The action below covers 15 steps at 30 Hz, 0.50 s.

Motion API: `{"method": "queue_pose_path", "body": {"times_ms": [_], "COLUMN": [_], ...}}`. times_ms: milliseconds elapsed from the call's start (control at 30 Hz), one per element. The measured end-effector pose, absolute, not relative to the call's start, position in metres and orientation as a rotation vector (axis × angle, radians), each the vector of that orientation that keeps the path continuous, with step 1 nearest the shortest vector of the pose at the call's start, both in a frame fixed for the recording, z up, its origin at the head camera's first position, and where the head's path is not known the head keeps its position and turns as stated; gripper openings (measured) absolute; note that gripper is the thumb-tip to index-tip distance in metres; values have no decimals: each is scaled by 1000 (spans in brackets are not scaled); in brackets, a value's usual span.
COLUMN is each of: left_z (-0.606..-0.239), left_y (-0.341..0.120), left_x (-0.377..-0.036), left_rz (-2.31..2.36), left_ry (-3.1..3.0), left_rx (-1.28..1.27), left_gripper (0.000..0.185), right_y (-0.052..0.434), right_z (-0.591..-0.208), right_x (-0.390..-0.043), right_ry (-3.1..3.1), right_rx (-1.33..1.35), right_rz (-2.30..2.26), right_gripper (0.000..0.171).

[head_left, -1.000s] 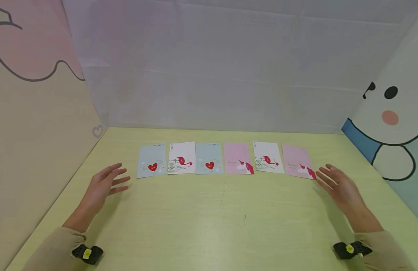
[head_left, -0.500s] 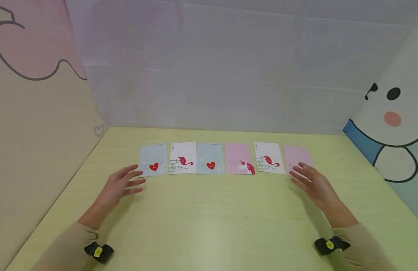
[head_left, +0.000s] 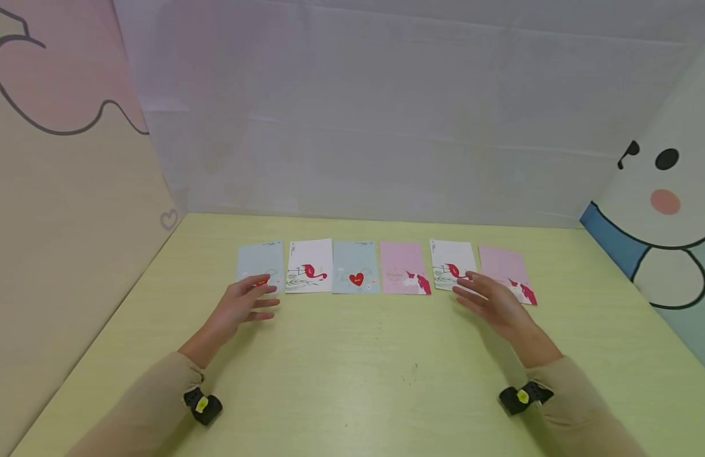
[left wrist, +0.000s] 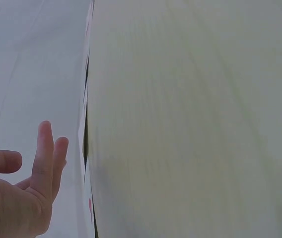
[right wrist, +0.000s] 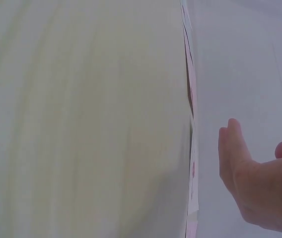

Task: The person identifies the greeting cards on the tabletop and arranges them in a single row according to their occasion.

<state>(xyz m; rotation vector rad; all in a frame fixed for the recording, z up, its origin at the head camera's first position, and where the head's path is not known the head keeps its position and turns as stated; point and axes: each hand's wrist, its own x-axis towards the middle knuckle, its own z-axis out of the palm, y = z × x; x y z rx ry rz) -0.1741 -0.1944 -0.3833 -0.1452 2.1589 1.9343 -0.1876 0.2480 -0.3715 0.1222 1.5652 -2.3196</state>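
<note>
Several cards lie in a row toward the back of the table. From the left come a blue heart card (head_left: 259, 257), a white flamingo card (head_left: 309, 254), another blue heart card (head_left: 355, 257) and a pink unicorn card (head_left: 402, 260). A second white flamingo card (head_left: 448, 254) and a second pink unicorn card (head_left: 503, 260) end the row. My left hand (head_left: 238, 308), fingers extended and holding nothing, overlaps the leftmost card's lower part. My right hand (head_left: 497, 308), likewise empty with fingers extended, overlaps the lower edges of the two rightmost cards.
The pale yellow table (head_left: 352, 368) meets a white sheet (head_left: 352, 127) behind the cards. Cartoon-printed panels stand at the left (head_left: 61, 222) and right (head_left: 666, 254). Black wrist cameras sit on both sleeves.
Both hands have moved inward: the left one rightward over the leftmost card, the right one leftward past the rightmost card to the flamingo card. The cards stay in their row.
</note>
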Motion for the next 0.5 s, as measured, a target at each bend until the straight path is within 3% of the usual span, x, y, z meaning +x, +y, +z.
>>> {"method": "queue_pose_path", "body": {"times_ms": [500], "left_z": [-388], "left_y": [-156], "left_x": [-196], "left_rz": [1899], "left_ry": [2155], "left_rx": [-93], "left_gripper": [45], "right_y": [206], "right_z": [-375], "right_x": [-206], "right_ry": [1681], "right_rx": [66], "right_rz": [-2171], "right_gripper": [51]}}
